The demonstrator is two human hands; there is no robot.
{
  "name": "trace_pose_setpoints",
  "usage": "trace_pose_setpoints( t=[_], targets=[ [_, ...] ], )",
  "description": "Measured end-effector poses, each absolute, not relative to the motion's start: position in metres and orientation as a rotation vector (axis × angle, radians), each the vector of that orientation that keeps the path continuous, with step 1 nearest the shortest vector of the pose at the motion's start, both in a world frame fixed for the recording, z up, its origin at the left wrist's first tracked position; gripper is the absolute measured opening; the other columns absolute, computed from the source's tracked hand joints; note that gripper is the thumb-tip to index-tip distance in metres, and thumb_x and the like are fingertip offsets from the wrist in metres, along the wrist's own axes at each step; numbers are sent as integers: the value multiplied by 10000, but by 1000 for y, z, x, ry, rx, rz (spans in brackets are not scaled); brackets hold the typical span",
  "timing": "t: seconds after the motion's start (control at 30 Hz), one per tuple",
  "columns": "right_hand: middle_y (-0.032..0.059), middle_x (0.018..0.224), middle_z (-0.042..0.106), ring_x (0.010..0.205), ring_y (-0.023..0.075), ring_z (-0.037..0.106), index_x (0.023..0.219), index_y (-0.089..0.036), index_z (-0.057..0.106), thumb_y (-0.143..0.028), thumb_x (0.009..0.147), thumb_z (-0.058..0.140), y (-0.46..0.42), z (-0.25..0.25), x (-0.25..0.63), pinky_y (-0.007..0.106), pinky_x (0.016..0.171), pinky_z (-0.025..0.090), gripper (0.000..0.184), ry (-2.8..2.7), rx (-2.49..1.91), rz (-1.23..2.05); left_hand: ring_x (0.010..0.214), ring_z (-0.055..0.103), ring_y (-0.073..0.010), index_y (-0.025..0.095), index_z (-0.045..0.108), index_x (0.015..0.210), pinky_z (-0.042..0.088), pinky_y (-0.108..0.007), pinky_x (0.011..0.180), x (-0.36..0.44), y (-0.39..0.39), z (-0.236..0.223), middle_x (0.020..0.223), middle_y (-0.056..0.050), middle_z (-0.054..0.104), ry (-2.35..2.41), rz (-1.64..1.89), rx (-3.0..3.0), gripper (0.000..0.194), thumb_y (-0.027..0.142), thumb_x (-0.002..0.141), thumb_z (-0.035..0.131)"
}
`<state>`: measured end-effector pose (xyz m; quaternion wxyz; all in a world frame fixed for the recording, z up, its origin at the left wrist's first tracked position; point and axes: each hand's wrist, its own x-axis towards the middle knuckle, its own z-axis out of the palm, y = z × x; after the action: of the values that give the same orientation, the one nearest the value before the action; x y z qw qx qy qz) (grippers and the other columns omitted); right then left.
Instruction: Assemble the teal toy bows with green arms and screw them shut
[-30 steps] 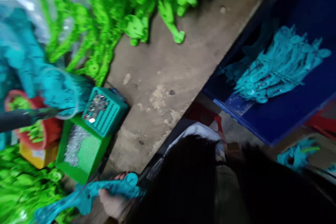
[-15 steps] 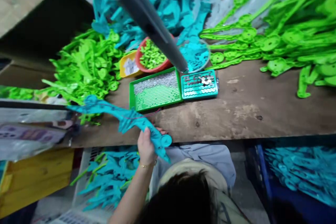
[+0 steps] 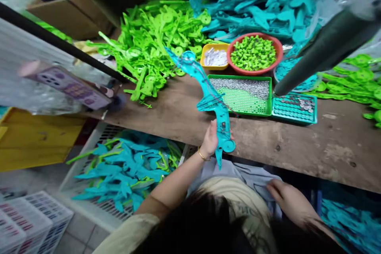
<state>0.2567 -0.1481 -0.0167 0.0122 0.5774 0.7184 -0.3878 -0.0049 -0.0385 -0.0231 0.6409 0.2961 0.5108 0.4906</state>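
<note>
My left hand is closed round the lower end of a long, curved teal plastic moulding, held at the table's front edge. Thin wires run along the moulding, and a small round disc sits near its lower end. Its pointed far end reaches up toward a heap of lime green plastic parts. Low on the right, my right hand is over the grey cloth on my lap, fingers loosely extended and apart, with nothing visible in them. Beyond the moulding lies a green tray of small metal pieces.
On the wooden table stand a yellow tub, a red bowl of green pieces and a teal tray with silver discs. A dark pole slants down on the right. A white crate of teal parts is below left.
The view has swung left, so the table things sit further right. The moulding in my left hand has turned more upright. My right hand has come into view at lower right.
</note>
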Motion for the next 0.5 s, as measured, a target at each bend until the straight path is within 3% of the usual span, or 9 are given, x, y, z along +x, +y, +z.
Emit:
trace_pose_setpoints(
  t=[0.1,0.3,0.4,0.5],
  targets=[
    [22,721,673,650,172,644,831,-253,641,-350,952,496,-108,9,214,288,575,499,212,2668,1690,-1130,554,652,-174,195,595,863,555,-292,519,-9,-40,-27,692,-39,679,1096,1086,757,764,917,702,402],
    [72,916,695,816,171,656,1031,-190,676,-280,958,512,-25,19,130,268,682,514,200,3304,1673,-293,833,623,-204,169,603,915,519,-349,836,-13,-42,-33,878,-68,675,1286,1193,1188,734,820,855,270],
    [67,890,683,762,157,639,1041,-190,695,-269,963,505,-14,10,125,256,628,509,220,3318,1590,-154,781,595,-197,169,607,974,510,-341,808,-14,-41,-35,830,-53,650,1279,1172,1230,729,785,890,226],
    [76,923,692,832,163,654,1062,-185,681,-216,949,526,-14,1,132,256,687,541,194,3416,1480,-138,714,562,-184,166,609,992,503,-329,770,-15,-41,-37,785,-42,627,1264,1159,1262,722,766,904,217]
  ],
)
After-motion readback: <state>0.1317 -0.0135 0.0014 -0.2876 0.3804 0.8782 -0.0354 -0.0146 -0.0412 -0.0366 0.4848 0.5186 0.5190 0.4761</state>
